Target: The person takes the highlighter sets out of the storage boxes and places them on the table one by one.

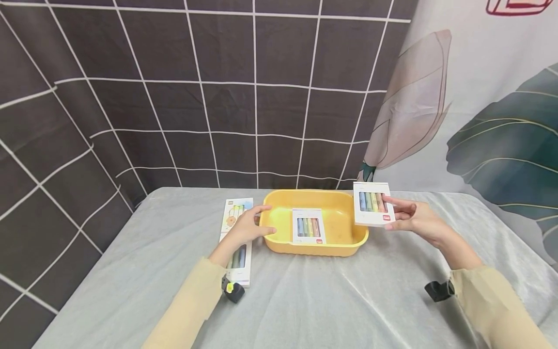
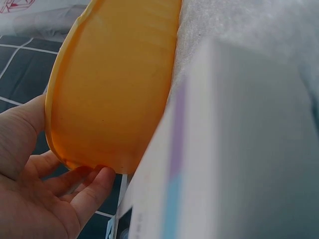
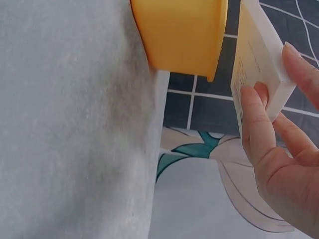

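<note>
At the far left, white stick packaging lies on the grey cloth, partly hidden beneath the left forearm; whether it is one long box or two cannot be told. Beside it, the left end of the yellow plastic basin is grasped at the rim between thumb and fingers of the left hand. Within the basin, a windowed box of coloured sticks is seen, face up, towards the near wall. Near the basin's right end, a second windowed box is pinched by its right side in the right hand, clear of the cloth.

The step in hand is judged to be the transfer of this box between cloth and basin. If loading is meant, it should be carried leftward over the rim, lowered and released, with the basin kept steady.
</note>
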Demonstrator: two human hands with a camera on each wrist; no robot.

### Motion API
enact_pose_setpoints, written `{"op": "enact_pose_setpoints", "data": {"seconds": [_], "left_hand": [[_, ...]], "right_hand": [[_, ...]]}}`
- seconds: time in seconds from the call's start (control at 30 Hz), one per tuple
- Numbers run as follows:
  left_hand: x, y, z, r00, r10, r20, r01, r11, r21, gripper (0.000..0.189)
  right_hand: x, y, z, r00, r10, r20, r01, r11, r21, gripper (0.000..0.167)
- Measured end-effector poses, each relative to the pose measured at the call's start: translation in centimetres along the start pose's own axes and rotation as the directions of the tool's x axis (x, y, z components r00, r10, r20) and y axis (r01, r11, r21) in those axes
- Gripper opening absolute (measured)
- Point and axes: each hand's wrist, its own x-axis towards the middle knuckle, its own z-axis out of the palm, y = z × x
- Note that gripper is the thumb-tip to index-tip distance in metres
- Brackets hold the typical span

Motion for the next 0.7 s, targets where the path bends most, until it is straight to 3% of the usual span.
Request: {"op": "enact_pose_setpoints", "data": {"seconds": [0.7], "left_hand": [[0.1, 0.0, 0.0, 1.0, -0.02, 0.004, 0.02, 1.0, -0.015, 0.064]], "right_hand": [[-1.0, 0.6, -2.5, 0.996, 0.068, -0.051, -0.071, 0.995, -0.064, 0.065]]}}
